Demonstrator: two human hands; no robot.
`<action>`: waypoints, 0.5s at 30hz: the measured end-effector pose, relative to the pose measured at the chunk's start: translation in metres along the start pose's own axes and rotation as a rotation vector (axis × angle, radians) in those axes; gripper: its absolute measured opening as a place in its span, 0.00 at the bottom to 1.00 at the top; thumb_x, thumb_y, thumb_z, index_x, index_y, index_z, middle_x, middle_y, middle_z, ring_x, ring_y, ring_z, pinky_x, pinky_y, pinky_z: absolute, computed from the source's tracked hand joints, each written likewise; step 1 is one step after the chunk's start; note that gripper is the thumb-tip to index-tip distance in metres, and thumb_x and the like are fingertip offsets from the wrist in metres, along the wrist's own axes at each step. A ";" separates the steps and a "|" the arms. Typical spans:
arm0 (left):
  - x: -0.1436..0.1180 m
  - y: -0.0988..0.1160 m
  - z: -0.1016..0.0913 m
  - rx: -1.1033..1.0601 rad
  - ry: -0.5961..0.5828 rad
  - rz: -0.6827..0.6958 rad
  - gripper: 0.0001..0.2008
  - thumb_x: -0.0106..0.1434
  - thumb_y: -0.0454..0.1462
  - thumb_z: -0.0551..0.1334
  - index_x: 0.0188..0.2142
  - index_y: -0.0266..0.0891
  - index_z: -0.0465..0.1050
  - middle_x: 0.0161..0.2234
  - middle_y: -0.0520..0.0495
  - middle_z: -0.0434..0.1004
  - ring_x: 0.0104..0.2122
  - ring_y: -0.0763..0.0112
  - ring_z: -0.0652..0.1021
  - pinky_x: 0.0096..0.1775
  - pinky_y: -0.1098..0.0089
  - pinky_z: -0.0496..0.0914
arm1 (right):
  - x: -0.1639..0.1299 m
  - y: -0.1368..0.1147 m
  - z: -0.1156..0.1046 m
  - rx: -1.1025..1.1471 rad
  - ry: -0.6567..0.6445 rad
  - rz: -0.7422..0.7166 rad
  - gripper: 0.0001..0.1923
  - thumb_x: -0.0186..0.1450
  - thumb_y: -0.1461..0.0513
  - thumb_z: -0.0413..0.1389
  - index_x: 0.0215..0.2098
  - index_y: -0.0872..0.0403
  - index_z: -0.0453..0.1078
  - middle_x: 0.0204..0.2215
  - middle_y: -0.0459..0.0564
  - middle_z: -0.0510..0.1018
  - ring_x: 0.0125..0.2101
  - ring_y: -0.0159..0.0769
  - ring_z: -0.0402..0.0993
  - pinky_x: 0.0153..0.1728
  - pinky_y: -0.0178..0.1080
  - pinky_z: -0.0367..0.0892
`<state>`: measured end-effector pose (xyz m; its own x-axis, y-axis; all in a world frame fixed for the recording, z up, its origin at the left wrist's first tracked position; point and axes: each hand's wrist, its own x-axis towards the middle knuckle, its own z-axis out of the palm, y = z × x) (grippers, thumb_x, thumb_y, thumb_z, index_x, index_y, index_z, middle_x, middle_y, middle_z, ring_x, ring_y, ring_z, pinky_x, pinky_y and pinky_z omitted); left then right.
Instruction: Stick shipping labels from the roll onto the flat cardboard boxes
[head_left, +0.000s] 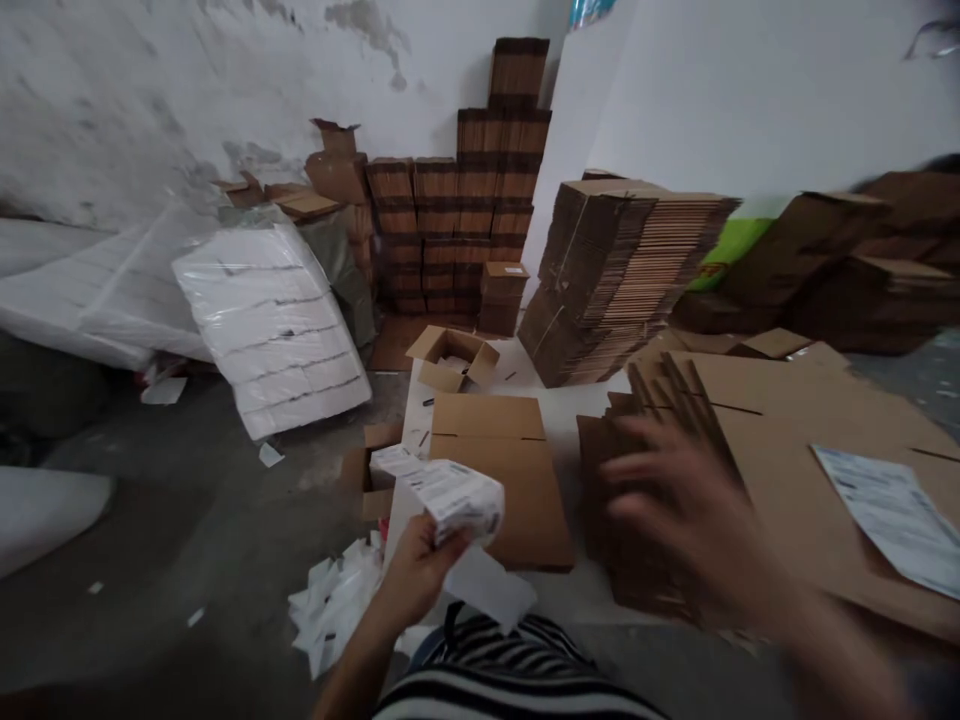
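My left hand (421,568) is closed on a strip of printed labels (457,492), pinched between thumb and fingers. The strip curls over at its near end, and its far end reaches toward a small open carton (379,470). Under and beside it lies a flat brown cardboard box (499,450) on the white table. My right hand (667,490) is blurred by motion, its fingers spread and nothing visible in them. It hovers over upright flattened cartons (600,500); whether it touches them I cannot tell. Pale backing paper (491,590) hangs below my left hand.
An open box (454,358) stands at the table's back. Behind it rises a tall stack of flattened cartons (600,270). At right, a printed sheet (896,510) lies on cardboard. Scrap paper (337,600) is heaped at left, with a wrapped white bale (274,325) beyond.
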<state>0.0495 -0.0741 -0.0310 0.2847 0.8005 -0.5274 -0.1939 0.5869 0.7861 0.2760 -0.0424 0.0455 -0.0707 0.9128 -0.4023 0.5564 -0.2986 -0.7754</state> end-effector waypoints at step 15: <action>0.020 -0.027 -0.069 -0.644 0.699 -0.277 0.13 0.64 0.30 0.49 0.39 0.32 0.71 0.27 0.46 0.80 0.30 0.69 0.80 0.38 0.71 0.74 | 0.028 0.002 0.025 0.145 0.214 -0.235 0.09 0.67 0.58 0.47 0.32 0.53 0.62 0.28 0.46 0.68 0.30 0.30 0.65 0.33 0.34 0.62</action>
<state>-0.0041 -0.0655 -0.0850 -0.1814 0.3949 -0.9007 -0.7366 0.5523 0.3904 0.2543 -0.0243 0.0198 0.0005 0.9944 -0.1055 0.4214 -0.0959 -0.9018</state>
